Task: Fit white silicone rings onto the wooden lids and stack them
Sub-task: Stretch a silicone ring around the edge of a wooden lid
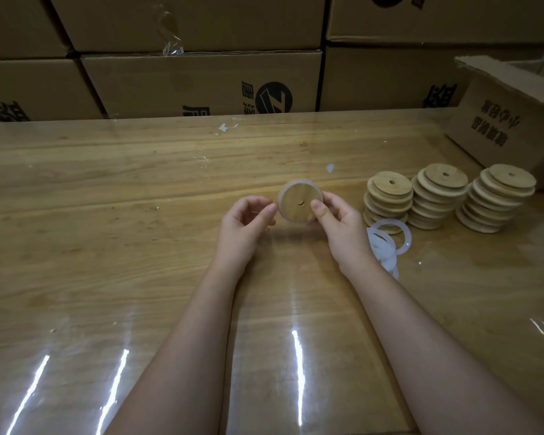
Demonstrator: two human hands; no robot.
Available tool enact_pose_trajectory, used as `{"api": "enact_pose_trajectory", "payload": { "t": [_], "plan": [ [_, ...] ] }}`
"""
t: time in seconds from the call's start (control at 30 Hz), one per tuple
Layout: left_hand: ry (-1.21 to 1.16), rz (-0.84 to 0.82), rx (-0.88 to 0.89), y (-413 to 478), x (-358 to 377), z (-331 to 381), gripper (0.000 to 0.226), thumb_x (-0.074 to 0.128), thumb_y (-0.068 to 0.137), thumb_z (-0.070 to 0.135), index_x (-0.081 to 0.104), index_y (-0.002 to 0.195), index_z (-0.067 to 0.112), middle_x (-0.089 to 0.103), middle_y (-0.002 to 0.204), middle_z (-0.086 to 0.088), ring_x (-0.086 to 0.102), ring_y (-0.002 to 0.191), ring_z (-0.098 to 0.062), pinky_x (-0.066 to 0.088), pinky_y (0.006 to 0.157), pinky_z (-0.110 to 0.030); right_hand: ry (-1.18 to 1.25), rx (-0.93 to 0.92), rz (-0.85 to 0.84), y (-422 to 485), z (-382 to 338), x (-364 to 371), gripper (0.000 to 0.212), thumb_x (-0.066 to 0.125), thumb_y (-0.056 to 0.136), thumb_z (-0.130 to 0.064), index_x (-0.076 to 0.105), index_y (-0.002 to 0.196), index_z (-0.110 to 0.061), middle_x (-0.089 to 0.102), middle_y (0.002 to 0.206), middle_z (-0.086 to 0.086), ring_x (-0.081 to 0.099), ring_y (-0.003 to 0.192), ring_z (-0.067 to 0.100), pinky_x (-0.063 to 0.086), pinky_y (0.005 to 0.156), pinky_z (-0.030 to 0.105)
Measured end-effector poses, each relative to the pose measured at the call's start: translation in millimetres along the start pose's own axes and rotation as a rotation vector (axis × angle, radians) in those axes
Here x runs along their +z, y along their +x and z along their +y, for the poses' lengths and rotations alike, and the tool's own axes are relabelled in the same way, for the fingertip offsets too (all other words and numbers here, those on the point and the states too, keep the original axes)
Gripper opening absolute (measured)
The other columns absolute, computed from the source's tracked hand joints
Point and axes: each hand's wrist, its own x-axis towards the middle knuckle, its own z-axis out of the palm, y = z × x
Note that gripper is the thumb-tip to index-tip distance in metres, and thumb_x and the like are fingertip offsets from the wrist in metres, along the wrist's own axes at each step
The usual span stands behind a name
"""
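Looks down on a glossy wood-grain worktop (pixel 107 215) streaked with white glare at the bottom of the frame. At centre, just above it, holds up a round wooden lid (pixel 299 211) with a small hole in the middle and a white silicone ring (pixel 281 199) around its rim. Right hand (pixel 339 224) clamped on the lid's right side, thumb pressed flat on the face. Left hand (pixel 242 227) curled, thumb tip and fingers pinching the ring at the lid's left edge.

At right of the frame, three stacks of lids (pixel 438 196) in a row, each lid with a centre hole. Loose rings (pixel 387 243) overlapping on the worktop, touching the foot of the nearest stack, just beside the right wrist.

Across the top, a wall of brown cartons (pixel 201 83) printed with large black Chinese characters, cut off and hard to read, and a round black logo (pixel 274 98) with a slanted white mark. At upper right, an open carton (pixel 509 120) on the worktop, printed with Chinese characters upside down.
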Motion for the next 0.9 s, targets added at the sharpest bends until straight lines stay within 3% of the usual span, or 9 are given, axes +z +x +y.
{"api": "enact_pose_trajectory", "payload": {
  "t": [0.17, 0.37, 0.5, 0.7, 0.9],
  "plan": [
    [-0.023, -0.076, -0.022, -1, 2, -1, 0.014, 0.067, 0.084, 0.009, 0.062, 0.091, 0.02, 0.068, 0.085, 0.005, 0.066, 0.074, -0.011, 0.052, 0.066, -0.026, 0.19, 0.063, 0.02, 4, -1, 3, 0.014, 0.059, 0.091, -0.01, 0.064, 0.1, -0.019, 0.074, 0.085, -0.005, 0.069, 0.085, 0.011, 0.054, 0.073, 0.022],
    [-0.132, -0.043, -0.037, 1, -2, 2, 0.012, 0.066, 0.085, 0.01, 0.063, 0.089, 0.021, 0.07, 0.085, 0.004, 0.068, 0.074, -0.013, 0.053, 0.063, -0.022, 0.248, 0.047, -0.043, 1, -2, 7, 0.031, 0.062, 0.088, -0.007, 0.054, 0.111, -0.025, 0.074, 0.086, 0.004, 0.07, 0.083, 0.017, 0.055, 0.07, 0.027],
    [-0.197, -0.049, -0.072, 2, -3, 4, 0.013, 0.065, 0.086, 0.009, 0.065, 0.09, 0.022, 0.071, 0.086, 0.003, 0.067, 0.074, -0.013, 0.053, 0.063, -0.023, 0.257, 0.062, -0.063, 0, -3, 8, 0.024, 0.06, 0.09, -0.01, 0.056, 0.11, -0.023, 0.074, 0.084, 0.004, 0.07, 0.083, 0.018, 0.055, 0.067, 0.028],
    [-0.18, -0.049, -0.116, 2, -1, 3, 0.003, 0.061, 0.089, 0.018, 0.062, 0.087, 0.017, 0.069, 0.077, 0.003, 0.065, 0.066, -0.008, 0.053, 0.062, -0.021, 0.271, 0.087, -0.056, 2, -2, 8, 0.016, 0.053, 0.095, -0.015, 0.059, 0.109, -0.02, 0.074, 0.084, -0.001, 0.069, 0.083, 0.014, 0.055, 0.066, 0.027],
    [-0.277, -0.029, -0.222, 4, 0, 6, 0.01, 0.053, 0.092, 0.01, 0.05, 0.088, 0.018, 0.065, 0.064, 0.004, 0.06, 0.052, -0.009, 0.05, 0.051, -0.019, 0.268, 0.139, -0.086, 1, -1, 12, 0.015, 0.054, 0.094, -0.022, 0.06, 0.106, -0.016, 0.073, 0.08, -0.003, 0.069, 0.075, 0.013, 0.054, 0.06, 0.024]
  ]
}}
